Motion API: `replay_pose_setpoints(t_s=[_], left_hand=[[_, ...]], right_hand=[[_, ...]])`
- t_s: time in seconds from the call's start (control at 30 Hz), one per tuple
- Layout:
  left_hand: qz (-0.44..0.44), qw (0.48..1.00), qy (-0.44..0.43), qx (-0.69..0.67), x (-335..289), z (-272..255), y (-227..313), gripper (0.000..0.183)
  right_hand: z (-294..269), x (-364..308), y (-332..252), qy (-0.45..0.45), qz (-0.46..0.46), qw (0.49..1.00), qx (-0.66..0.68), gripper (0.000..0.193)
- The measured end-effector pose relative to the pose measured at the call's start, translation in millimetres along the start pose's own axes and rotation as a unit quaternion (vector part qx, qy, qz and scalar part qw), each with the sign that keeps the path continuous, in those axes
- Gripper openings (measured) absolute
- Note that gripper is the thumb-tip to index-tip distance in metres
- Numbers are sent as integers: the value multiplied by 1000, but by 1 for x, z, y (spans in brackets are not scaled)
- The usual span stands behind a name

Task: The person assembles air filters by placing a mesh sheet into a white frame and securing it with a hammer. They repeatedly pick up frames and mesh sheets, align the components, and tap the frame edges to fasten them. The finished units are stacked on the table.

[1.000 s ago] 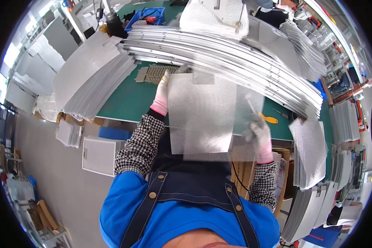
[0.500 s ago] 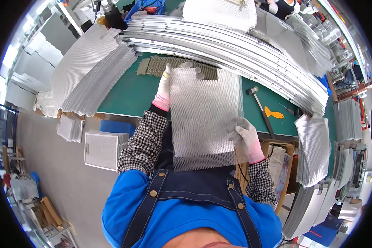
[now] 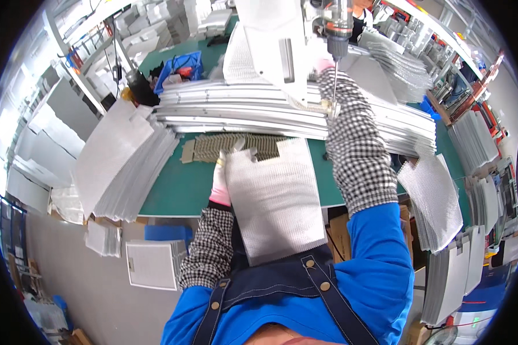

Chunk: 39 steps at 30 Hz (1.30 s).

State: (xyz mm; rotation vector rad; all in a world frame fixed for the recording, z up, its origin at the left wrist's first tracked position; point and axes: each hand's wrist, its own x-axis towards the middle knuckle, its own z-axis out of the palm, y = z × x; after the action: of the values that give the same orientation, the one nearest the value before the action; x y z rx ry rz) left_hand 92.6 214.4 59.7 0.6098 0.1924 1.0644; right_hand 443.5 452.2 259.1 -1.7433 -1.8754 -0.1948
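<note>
My left hand (image 3: pixel 220 185), in a white and pink glove, grips the left edge of a silver metal mesh sheet (image 3: pixel 276 201). The sheet has a notch in its top edge and slants from the green bench down toward my apron. My right arm stretches far forward over the stacked metal strips. Its gloved right hand (image 3: pixel 317 53) is mostly hidden behind a white bracket (image 3: pixel 273 46), so its fingers do not show. Beside that hand, a power screwdriver (image 3: pixel 338 29) hangs with its long bit pointing down. Beyond the sheet lies a row of tan ridged pieces (image 3: pixel 204 148).
Long silver metal strips (image 3: pixel 224 106) lie stacked across the green bench (image 3: pixel 167 192). Mesh sheets (image 3: pixel 118 161) are piled at the left, and another mesh pile (image 3: pixel 434 201) stands at the right. A blue bin (image 3: pixel 184 69) sits at the back left.
My right hand has left the sheet's right edge and reached far forward. The sheet has tilted, still in my left hand. My view has shifted forward, bringing in the bracket and screwdriver.
</note>
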Motion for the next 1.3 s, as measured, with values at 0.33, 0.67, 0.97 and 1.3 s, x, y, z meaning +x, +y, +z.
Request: replay_pose_setpoints(t_s=[0.33, 0.67, 0.97, 1.3], left_hand=[[-2, 998, 53, -30, -16, 13, 6, 87], [10, 998, 52, -30, -20, 16, 9, 83], [12, 996, 55, -64, -32, 9, 13, 77], [9, 999, 45, -22, -26, 3, 14, 84]], right_hand=[[11, 3, -98, 42, 72, 967, -241, 37], [-52, 1, -58, 72, 14, 804, 590, 39], [8, 9, -47, 112, 89, 829, 540, 32], [-22, -16, -29, 62, -9, 772, 633, 44]])
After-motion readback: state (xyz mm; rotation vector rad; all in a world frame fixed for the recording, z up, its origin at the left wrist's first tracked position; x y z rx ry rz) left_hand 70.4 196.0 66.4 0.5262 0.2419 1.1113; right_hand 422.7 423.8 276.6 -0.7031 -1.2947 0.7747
